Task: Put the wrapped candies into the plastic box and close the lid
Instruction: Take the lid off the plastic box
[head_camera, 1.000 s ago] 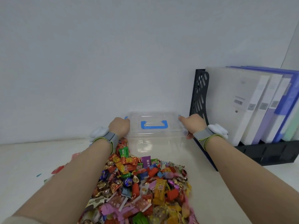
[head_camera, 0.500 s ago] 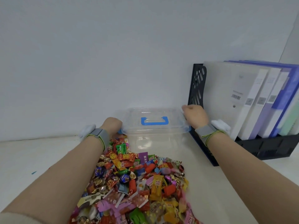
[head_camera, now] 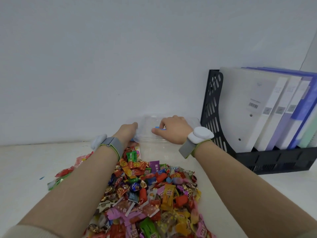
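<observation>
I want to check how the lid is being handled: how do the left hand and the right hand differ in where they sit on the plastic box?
The left hand is at the plastic box's left edge, while the right hand lies on top of the lid. The right hand pinches the blue handle; the left hand's grip is hidden. Both wear grey wristbands.
</observation>
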